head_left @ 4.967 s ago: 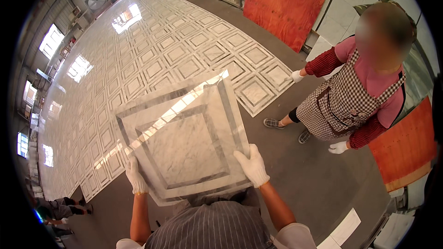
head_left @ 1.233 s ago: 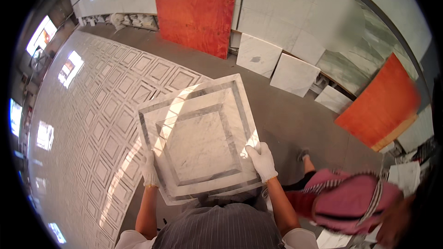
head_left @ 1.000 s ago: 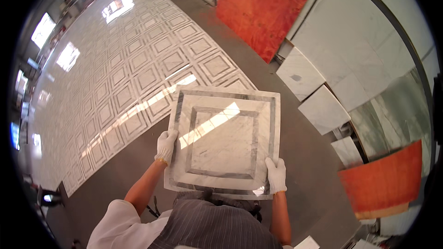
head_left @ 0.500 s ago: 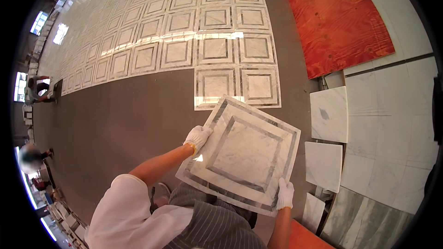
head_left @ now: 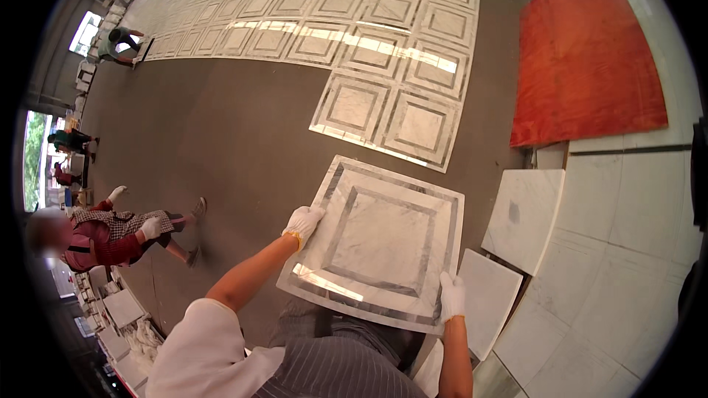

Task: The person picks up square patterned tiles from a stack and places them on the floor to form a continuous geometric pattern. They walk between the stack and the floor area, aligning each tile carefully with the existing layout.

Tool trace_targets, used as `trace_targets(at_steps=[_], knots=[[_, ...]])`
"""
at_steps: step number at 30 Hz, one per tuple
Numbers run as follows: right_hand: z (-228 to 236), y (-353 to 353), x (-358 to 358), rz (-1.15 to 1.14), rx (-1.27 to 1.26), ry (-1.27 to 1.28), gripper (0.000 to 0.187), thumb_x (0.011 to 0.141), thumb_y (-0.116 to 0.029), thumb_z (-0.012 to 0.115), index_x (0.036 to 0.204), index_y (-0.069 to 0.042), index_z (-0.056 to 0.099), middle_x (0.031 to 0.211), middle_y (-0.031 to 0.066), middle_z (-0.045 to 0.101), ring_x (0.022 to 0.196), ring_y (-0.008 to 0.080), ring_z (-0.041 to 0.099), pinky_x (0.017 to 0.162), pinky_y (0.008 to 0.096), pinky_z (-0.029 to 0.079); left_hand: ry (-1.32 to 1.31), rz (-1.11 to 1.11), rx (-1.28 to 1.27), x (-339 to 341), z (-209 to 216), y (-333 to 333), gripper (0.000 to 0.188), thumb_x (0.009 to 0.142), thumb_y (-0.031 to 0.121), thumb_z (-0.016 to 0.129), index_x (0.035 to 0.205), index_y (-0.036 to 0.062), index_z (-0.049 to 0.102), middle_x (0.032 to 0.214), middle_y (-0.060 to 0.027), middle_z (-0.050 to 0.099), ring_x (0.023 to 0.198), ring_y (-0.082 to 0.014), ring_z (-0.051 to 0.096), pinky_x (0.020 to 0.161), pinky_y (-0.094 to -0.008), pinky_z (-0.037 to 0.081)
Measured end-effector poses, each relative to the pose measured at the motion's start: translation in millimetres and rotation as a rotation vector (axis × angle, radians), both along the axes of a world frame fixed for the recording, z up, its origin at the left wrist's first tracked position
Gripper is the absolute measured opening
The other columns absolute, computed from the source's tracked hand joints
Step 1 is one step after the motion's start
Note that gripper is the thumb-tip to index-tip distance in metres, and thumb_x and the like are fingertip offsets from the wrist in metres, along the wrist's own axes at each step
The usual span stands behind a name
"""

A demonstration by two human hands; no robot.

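Note:
Between my two hands I carry a polished square marble tile (head_left: 380,239), white with grey veins and two dark grey square bands. My left hand (head_left: 302,224), in a white knit glove with a yellow cuff edge, grips its left edge. The tile's right edge near the lower corner is held by my right hand (head_left: 453,298), gloved the same way. Both thumbs lie on the tile's face; the other fingers are partly hidden beneath. Ahead on the floor lie rows of matching laid tiles (head_left: 352,105), ending in a pair closest to me.
Bare grey-brown floor (head_left: 214,125) spreads left. A person in a red top and checked apron (head_left: 103,239) walks there; another person (head_left: 118,44) bends at the tiles' far edge. On the right are a red-orange board (head_left: 586,66), loose white slabs (head_left: 523,214) and large pale slabs (head_left: 590,265).
The held tile has turned slightly clockwise, staying in both hands. My view has shifted, so the laid tiles appear higher. The walking person at the left has come more fully into view.

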State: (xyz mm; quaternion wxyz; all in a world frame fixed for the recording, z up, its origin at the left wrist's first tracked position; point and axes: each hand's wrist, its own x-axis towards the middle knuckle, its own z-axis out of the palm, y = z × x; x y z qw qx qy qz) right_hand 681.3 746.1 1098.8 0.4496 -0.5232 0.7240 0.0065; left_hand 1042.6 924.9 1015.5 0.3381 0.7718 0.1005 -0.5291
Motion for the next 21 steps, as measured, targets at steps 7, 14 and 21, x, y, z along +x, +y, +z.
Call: trace_targets(at_steps=[7,14,21], knots=[[27.4,-43.4,-69.9,0.082,0.092,0.035,0.041,0.084,-0.029,0.064,0.106,0.007,0.061,0.098,0.0163,0.066,0.093,0.0249,0.061,0.084,0.0361,0.047,-0.019,0.107,0.054,-126.6,-13.3,0.2,0.036,0.086,0.031,0.065,0.098,-0.0026,0.066,0.079,-0.003,0.063,0.068,-0.0111,0.054,0.062,-0.027,0.044],[-119.8,-67.1,-122.5,0.082,-0.011,0.061,0.04,0.085,-0.028,0.064,0.104,0.006,0.062,0.098,0.0154,0.066,0.092,0.0244,0.061,0.083,0.0352,0.046,-0.006,0.093,0.017,-160.8,-151.4,-39.3,0.037,0.086,0.035,0.064,0.098,-0.0004,0.065,0.075,-0.0014,0.061,0.064,-0.0099,0.052,0.059,-0.0271,0.043],[-287.6,-89.1,-119.4,0.008,-0.088,-0.024,0.038,0.085,-0.028,0.067,0.103,0.006,0.064,0.095,0.0121,0.066,0.088,0.0192,0.06,0.08,0.0329,0.046,-0.115,0.017,-0.019,-160.6,-339.0,-75.4,0.045,0.086,0.04,0.062,0.098,-0.0042,0.065,0.077,-0.0037,0.063,0.068,-0.0115,0.055,0.062,-0.0286,0.044]])
